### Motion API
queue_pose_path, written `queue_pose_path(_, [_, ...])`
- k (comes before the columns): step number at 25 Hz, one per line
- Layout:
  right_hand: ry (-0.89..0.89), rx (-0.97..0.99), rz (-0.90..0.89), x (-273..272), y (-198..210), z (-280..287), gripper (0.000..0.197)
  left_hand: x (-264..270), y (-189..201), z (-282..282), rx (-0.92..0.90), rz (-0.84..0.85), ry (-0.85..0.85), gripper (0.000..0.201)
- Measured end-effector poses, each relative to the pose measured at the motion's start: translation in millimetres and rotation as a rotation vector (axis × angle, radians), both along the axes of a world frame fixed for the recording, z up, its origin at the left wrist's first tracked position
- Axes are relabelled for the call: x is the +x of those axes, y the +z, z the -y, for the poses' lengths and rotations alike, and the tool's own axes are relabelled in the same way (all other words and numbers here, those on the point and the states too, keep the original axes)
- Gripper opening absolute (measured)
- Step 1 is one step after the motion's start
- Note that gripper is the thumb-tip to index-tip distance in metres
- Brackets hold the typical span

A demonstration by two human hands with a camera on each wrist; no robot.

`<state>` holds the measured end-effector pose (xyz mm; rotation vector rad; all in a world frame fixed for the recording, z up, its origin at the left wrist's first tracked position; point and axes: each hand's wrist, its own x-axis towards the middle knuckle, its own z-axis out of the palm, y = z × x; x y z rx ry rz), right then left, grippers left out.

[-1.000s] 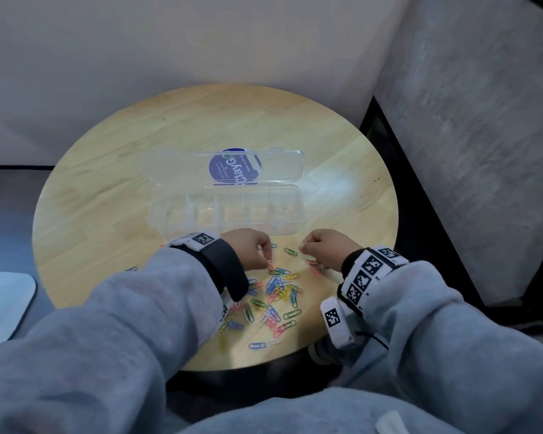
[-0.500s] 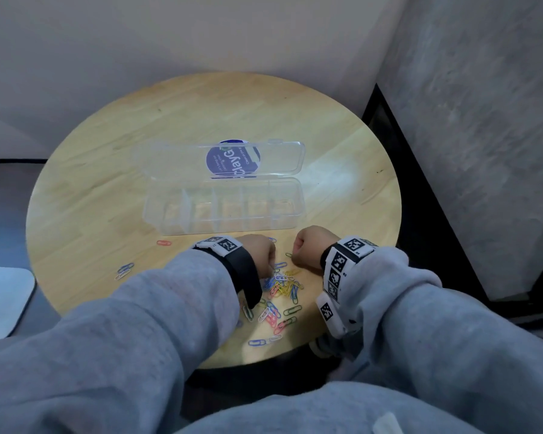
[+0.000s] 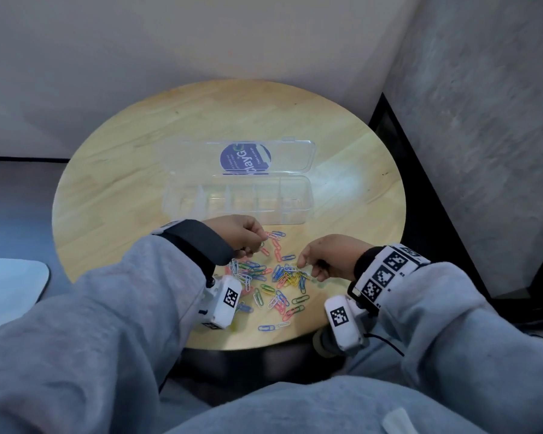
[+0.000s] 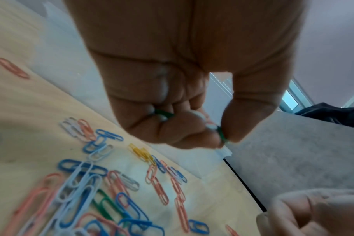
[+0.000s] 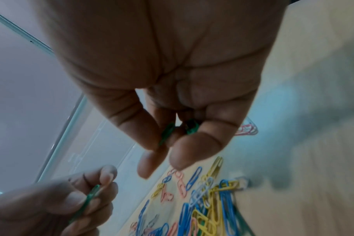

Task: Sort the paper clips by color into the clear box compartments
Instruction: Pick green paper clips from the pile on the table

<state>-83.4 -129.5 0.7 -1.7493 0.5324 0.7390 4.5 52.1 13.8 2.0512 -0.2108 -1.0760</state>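
1. Since half a second ago, both hands have drawn apart: the left hand (image 3: pixel 237 234) now sits at the far edge of the paper clip pile (image 3: pixel 271 278), and the right hand (image 3: pixel 329 256) is at its right side.
2. Left hand: fingers curled, pinching green paper clips (image 4: pixel 221 135) between thumb and fingertip, with more green tucked in the palm.
3. Right hand: thumb and finger also curl around green clips (image 5: pixel 190 127), fingertips hovering just above the pile.
4. Pile: blue, pink, yellow, green and white clips lie mixed on the round wooden table (image 3: pixel 113 183), just in front of the clear box (image 3: pixel 237 200).
5. Clear box: its lid (image 3: pixel 292 158) lies open flat behind it; every compartment looks empty.
6. Progress, as I judge it: only the gathering of greens is under way; nothing is sorted yet, and nearly the whole pile remains.
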Motion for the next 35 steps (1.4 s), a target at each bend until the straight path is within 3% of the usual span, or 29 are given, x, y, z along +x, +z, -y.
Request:
queue_pose_path(2, [-0.017, 0.005, -0.015, -1, 3, -4, 0.032, -4, 4, 1, 0.023, -0.084, 0.046, 0.027])
queue_pose_path(5, [0.106, -0.073, 0.037, -4, 3, -5, 0.024, -11, 7, 6, 0.123, -0.117, 0.005, 0.033])
queue_pose_path(7, [0.263, -0.22, 0.085, -6, 4, -5, 0.019, -14, 4, 10, 0.207, -0.011, -0.106, 0.031])
queue_pose_path(10, [0.55, -0.475, 0.13, -9, 4, -10, 0.019, -19, 2, 13, 0.354, 0.258, -0.398, 0.007])
queue_pose_path(13, [0.755, -0.686, 0.108, -13, -5, -21, 0.026, -25, -3, 11, 0.494, 0.307, -0.705, 0.029])
queue_pose_path(15, [0.802, -0.753, 0.115, -16, -14, -27, 0.034, -29, -12, 11, 0.53, 0.33, -0.784, 0.04])
queue_pose_path(19, [0.888, -0.821, 0.173, -13, -17, -35, 0.028, -30, -28, 12, 0.514, 0.432, -0.78, 0.035])
queue_pose_path(25, [0.857, -0.811, 0.222, -9, -17, -30, 0.007, -25, -30, 19, 0.464, 0.426, -0.794, 0.017])
queue_pose_path(29, [0.8, -0.806, 0.203, -9, -23, -25, 0.017, -20, -32, 18, 0.439, 0.42, -0.785, 0.014])
queue_pose_path(32, [0.649, -0.713, 0.165, -8, -21, -16, 0.015, -15, -34, 14, 0.388, 0.375, -0.717, 0.017])
queue_pose_path(35, [0.428, -0.495, 0.122, -4, -10, 2, 0.019, -9, -31, 7, 0.318, 0.324, -0.592, 0.027])
